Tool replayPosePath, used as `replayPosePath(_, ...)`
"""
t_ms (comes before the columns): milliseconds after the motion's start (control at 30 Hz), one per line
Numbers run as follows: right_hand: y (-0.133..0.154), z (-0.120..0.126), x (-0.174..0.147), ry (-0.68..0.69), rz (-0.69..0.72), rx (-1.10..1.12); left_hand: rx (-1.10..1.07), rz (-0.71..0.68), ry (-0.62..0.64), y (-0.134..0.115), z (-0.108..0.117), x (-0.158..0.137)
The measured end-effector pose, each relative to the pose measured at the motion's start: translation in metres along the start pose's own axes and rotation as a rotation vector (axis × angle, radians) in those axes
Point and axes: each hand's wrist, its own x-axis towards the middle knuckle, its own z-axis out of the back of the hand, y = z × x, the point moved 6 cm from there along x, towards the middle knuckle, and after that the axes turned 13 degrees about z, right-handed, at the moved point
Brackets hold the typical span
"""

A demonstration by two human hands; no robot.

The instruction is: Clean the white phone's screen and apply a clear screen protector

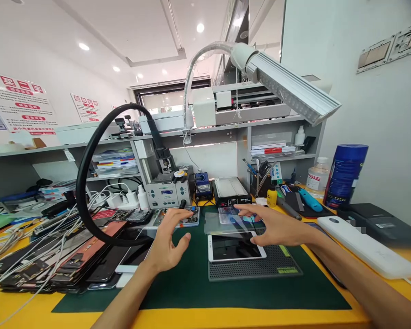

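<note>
A phone (231,246) with a white frame and dark screen lies face up on a grey perforated pad (246,270). My right hand (277,226) is over the phone's right end, thumb and fingers apart. Its thumb overlaps the phone's edge; whether it touches I cannot tell. Past the phone, below my right fingertips, is a clear flat plastic piece (214,224). My left hand (171,242) hovers over the green mat (178,292) left of the phone, fingers spread and holding nothing. Behind its fingertips sits a clear-edged tray (194,219) of small parts.
Stacked phone parts (85,256) and loose white cables crowd the left side. A black hose (80,183) arches beside my left hand. At the back stand a grey soldering station (164,194) and a heating plate (231,189). A long white device (366,246) lies right, below a blue can (345,176).
</note>
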Motion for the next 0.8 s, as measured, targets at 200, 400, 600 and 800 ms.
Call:
replayPosePath(200, 0.0, -0.007, -0.007, 0.06, -0.044, -0.028, 0.006, -0.044, 0.317, -0.018, -0.019, -0.001)
replayPosePath(400, -0.001, -0.015, -0.012, 0.099, -0.088, -0.004, 0.178, 0.055, 0.56, -0.008, -0.041, 0.004)
replayPosePath(600, -0.003, -0.018, -0.015, 0.113, -0.128, -0.003, 0.194, 0.128, 0.574, 0.006, -0.047, 0.004)
replayPosePath(800, -0.004, -0.02, -0.017, 0.113, -0.132, -0.008, 0.202, 0.171, 0.607, 0.003, -0.049, -0.001)
